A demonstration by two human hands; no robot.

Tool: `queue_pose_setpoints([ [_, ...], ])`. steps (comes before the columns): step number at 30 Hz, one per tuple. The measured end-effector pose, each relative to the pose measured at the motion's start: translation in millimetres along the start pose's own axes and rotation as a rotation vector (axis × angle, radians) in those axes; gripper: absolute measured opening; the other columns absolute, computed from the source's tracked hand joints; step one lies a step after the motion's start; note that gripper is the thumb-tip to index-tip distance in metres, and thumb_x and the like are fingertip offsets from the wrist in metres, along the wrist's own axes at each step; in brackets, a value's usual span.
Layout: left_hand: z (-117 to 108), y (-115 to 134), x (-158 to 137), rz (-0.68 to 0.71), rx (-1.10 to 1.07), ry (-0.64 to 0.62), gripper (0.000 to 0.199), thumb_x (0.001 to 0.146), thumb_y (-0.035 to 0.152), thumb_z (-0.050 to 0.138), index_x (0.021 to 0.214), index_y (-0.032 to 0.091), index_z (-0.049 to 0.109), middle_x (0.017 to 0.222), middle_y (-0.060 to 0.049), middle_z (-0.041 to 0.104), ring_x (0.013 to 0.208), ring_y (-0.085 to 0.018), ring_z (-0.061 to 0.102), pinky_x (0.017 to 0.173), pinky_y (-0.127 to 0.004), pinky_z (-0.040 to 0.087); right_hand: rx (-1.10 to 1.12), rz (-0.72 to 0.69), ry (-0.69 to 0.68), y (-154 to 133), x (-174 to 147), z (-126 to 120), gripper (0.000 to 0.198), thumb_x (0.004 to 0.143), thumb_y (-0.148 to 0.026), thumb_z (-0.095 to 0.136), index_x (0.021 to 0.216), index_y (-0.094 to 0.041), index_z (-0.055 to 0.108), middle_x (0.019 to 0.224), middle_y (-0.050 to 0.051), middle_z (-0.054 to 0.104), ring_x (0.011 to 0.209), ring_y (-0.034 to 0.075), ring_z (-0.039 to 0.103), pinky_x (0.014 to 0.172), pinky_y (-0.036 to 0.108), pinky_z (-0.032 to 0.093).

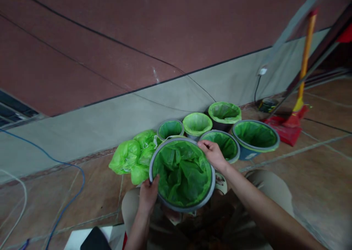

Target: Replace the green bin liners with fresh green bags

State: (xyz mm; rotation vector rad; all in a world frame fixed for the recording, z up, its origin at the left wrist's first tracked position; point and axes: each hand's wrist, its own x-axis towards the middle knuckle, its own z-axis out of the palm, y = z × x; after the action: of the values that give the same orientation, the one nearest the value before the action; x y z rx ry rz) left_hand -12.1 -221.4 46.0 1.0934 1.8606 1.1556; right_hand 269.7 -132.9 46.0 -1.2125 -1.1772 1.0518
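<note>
Between my knees is a round trash can (pixel 183 173) with a grey rim, lined with a crinkled green plastic bag. My left hand (pixel 148 194) grips its rim at the lower left, the thumb over the edge. At the upper right of the same rim, my right hand (pixel 213 154) is closed with the fingers pinched on the edge. Just beyond stands another lined bin (pixel 223 144), close to my right hand. To the left, several knotted green plastic bags (pixel 128 155) lie in a pile on the floor. The bin's outer wall is mostly hidden.
More lined bins stand by the wall, among them a blue one (pixel 249 152) at right. A red dustpan (pixel 286 129) and an orange-handled broom (pixel 304 59) are beyond it. A blue cable (pixel 78 193) crosses the floor at left, near a white box (pixel 75 239).
</note>
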Motion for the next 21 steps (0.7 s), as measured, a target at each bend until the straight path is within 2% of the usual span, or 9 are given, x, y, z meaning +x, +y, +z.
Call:
queue_pose_setpoints([
  [2,-6,20,-5,-0.013,-0.038,-0.033,0.034,0.067,0.052,0.075,0.079,0.020,0.075,0.074,-0.005,0.074,0.078,-0.025,0.068,0.068,-0.032,0.052,0.094,0.027,0.077,-5,-8,-2,0.038,0.074,-0.054,0.069,0.074,-0.017,0.066,0.064,-0.001,0.060,0.060,0.014,0.051,0.058,0.025,0.040],
  [5,-12,39,-14,-0.032,-0.274,-0.030,0.033,0.070,0.050,0.074,0.088,0.022,0.075,0.085,-0.005,0.076,0.090,-0.024,0.070,0.077,-0.032,0.053,0.272,0.092,0.153,-19,-18,-4,0.037,0.070,-0.054,0.074,0.076,-0.018,0.067,0.065,-0.001,0.063,0.059,0.014,0.054,0.058,0.026,0.044],
  [8,-10,46,-25,-0.084,-0.480,0.061,0.033,0.071,0.048,0.074,0.090,0.022,0.073,0.090,-0.005,0.076,0.086,-0.021,0.069,0.078,-0.031,0.054,0.389,0.140,0.197,-32,-26,-2,0.037,0.065,-0.053,0.078,0.074,-0.019,0.066,0.062,-0.002,0.063,0.054,0.013,0.053,0.057,0.026,0.045],
  [11,-3,51,-33,-0.023,-0.520,0.145,0.027,0.075,0.047,0.071,0.087,0.023,0.071,0.085,-0.002,0.073,0.076,-0.017,0.066,0.073,-0.029,0.053,0.364,0.129,0.207,-36,-29,0,0.037,0.066,-0.053,0.077,0.074,-0.019,0.066,0.061,-0.002,0.064,0.053,0.013,0.053,0.055,0.026,0.045],
  [13,0,57,-35,0.071,-0.487,0.204,0.024,0.079,0.046,0.067,0.085,0.023,0.069,0.082,-0.001,0.070,0.071,-0.016,0.063,0.069,-0.028,0.051,0.253,0.095,0.192,-37,-30,-3,0.037,0.071,-0.055,0.071,0.075,-0.019,0.066,0.063,0.000,0.065,0.054,0.015,0.055,0.057,0.028,0.047],
  [15,0,65,-35,0.142,-0.434,0.252,0.023,0.079,0.045,0.067,0.083,0.022,0.068,0.079,-0.001,0.068,0.069,-0.015,0.060,0.067,-0.027,0.049,0.012,0.021,0.197,-42,-34,-10,0.036,0.078,-0.054,0.063,0.076,-0.018,0.067,0.067,0.002,0.066,0.060,0.017,0.058,0.060,0.030,0.048],
  [19,-4,77,-36,0.196,-0.368,0.183,0.025,0.076,0.045,0.070,0.080,0.020,0.068,0.072,0.001,0.064,0.064,-0.013,0.055,0.064,-0.026,0.047,-0.602,-0.318,0.288,-74,-51,-19,0.029,0.085,-0.041,0.056,0.094,-0.018,0.071,0.097,0.010,0.070,0.091,0.024,0.063,0.083,0.037,0.049],
  [20,-4,80,-38,0.202,-0.364,0.154,0.026,0.075,0.045,0.071,0.082,0.020,0.068,0.072,0.001,0.063,0.063,-0.013,0.054,0.063,-0.025,0.046,-0.662,-0.381,0.216,-82,-56,-14,0.028,0.088,-0.037,0.053,0.098,-0.019,0.071,0.101,0.010,0.070,0.096,0.024,0.063,0.088,0.037,0.048],
  [21,-3,83,-40,0.206,-0.362,0.126,0.028,0.075,0.046,0.071,0.084,0.019,0.068,0.071,0.001,0.063,0.063,-0.012,0.054,0.062,-0.024,0.046,-0.680,-0.399,0.049,-87,-60,-6,0.027,0.091,-0.034,0.050,0.101,-0.020,0.071,0.101,0.009,0.071,0.096,0.022,0.065,0.088,0.034,0.049],
])
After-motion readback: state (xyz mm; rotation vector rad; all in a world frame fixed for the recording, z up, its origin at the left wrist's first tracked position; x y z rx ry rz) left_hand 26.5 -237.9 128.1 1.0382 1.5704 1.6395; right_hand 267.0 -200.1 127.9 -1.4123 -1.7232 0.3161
